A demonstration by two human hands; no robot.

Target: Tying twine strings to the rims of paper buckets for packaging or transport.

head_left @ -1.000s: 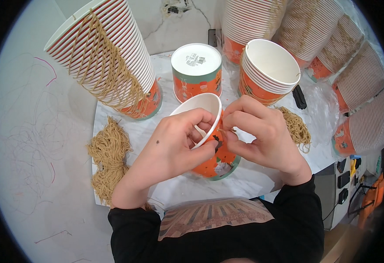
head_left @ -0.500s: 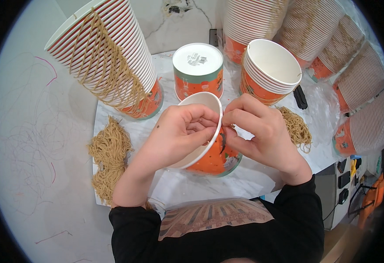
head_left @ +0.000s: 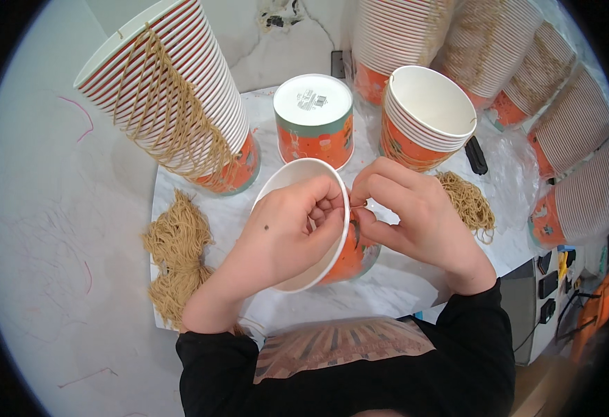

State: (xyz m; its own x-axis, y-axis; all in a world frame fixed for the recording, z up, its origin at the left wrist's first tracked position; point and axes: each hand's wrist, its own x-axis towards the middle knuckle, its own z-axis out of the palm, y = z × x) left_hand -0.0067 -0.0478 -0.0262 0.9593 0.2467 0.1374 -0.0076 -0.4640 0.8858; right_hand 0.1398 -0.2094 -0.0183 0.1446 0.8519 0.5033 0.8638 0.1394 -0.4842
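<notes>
A paper bucket (head_left: 349,258) with an orange printed wall and white inside lies tilted in front of me, its mouth turned to the left. My left hand (head_left: 292,221) reaches into the mouth, its fingers curled and pressed together against the inner wall near the rim; what they pinch is hidden. Outside the same wall is my right hand (head_left: 412,214), thumb and index finger closed at a short bit of cord (head_left: 360,205) by the rim. The cord's inner end cannot be seen.
Tan cord bundles lie at left (head_left: 178,257) and right (head_left: 467,201). A tall bucket stack (head_left: 179,97) draped with cords leans at the left. Beyond are an upturned bucket (head_left: 315,128), a short stack (head_left: 422,128), a black tool (head_left: 476,155) and several wrapped stacks (head_left: 481,48).
The bucket has tilted further, its mouth now turned more toward me and lower. My left hand has shifted slightly down with it; a bit of cord now shows at my right fingertips.
</notes>
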